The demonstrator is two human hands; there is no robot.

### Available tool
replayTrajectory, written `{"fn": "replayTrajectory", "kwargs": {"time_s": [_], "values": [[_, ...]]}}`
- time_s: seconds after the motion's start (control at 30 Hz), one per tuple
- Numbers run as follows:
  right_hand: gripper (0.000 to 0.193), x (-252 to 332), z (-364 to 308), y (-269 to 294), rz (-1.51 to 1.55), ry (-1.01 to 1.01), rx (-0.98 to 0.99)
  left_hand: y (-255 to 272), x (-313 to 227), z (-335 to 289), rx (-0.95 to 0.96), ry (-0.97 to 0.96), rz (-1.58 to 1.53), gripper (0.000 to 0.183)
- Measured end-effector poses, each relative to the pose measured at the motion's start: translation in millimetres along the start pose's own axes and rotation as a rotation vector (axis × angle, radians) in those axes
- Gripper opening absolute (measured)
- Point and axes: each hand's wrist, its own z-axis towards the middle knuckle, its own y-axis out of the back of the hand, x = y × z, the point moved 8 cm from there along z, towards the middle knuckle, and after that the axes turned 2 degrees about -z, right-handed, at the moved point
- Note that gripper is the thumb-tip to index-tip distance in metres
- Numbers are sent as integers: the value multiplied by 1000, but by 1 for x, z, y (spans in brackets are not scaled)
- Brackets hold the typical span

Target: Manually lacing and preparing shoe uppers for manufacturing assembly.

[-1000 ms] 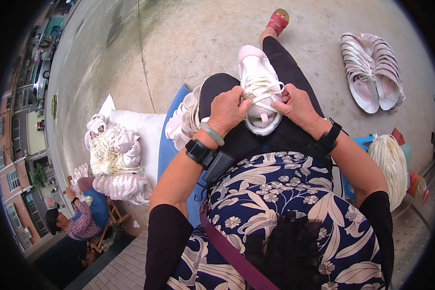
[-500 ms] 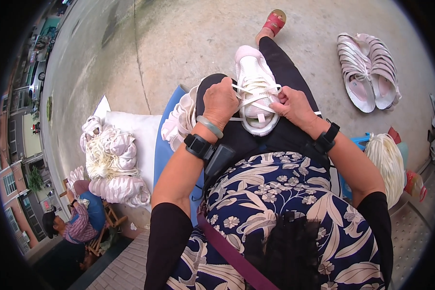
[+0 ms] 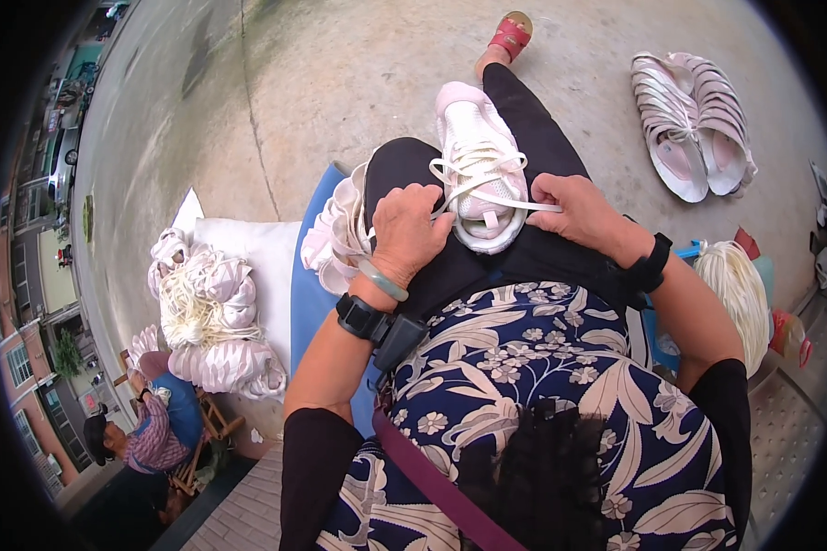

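Head view: one pink-and-white sneaker (image 3: 471,127) on your lap (image 3: 547,262), two hands working, left hand (image 3: 410,235) and right hand (image 3: 581,215), each grip pinching white shoelace (image 3: 515,202); two tied rows of shoe uppers (image 3: 663,106) lie right.

The concrete floor (image 3: 358,78) carried two rows of pale shoes (image 3: 668,108), tied together. A white sheet (image 3: 274,241) bore piled shoes (image 3: 225,365) and laces (image 3: 196,312). The person's legs (image 3: 535,115) supported a white shoe (image 3: 476,138).

A navy, cream-flowered top (image 3: 515,367) is worn, crossed at six o'clock by a purple strap (image 3: 439,487); black sleeves (image 3: 314,473), wristbands (image 3: 363,319) and trousers (image 3: 535,124), a pale bangle (image 3: 383,279) and, at one o'clock, a red sandal (image 3: 510,35) are seen.
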Motion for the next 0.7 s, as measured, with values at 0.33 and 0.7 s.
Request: {"fn": "replayTrajectory", "kwargs": {"time_s": [0.33,0.7], "values": [[11,26,-10,24,-557,183,-177,-2,-7,-2,-10,-172,3,6],[5,26,-11,44,-363,327,-558,2,-69,-18,555,-300,-627,7]]}}
